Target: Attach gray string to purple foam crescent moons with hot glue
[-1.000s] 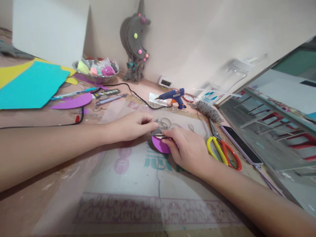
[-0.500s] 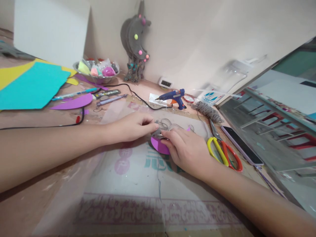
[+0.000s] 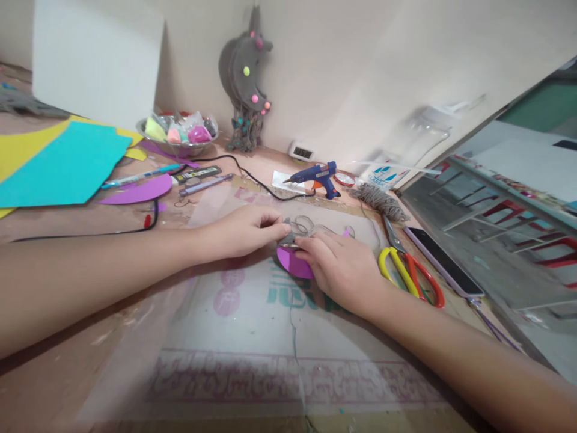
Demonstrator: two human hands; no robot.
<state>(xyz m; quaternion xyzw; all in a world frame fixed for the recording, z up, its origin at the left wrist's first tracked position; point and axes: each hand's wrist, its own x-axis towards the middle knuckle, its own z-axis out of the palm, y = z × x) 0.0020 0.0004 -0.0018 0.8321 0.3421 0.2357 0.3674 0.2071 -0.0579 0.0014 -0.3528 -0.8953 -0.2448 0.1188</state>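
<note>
From afar, through the head camera, I see the left hand [image 3: 247,233] pinch grey material [image 3: 285,241] atop a curved purple piece [image 3: 292,263] at center; the right hand's [image 3: 340,264] narrowed fingers hold its right side (contact partly hidden). Its smooth near edge is bare, seemingly unfinished. Fuzzy grey yarn [image 3: 382,202] lies far right.

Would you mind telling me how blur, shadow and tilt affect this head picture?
Head view: the transparent container at upper right is blurred; head view: shadow darkens much of the patterned border; head view: the grey piece between left hand and right hand lacks detail; head view: the background table slants.
</note>
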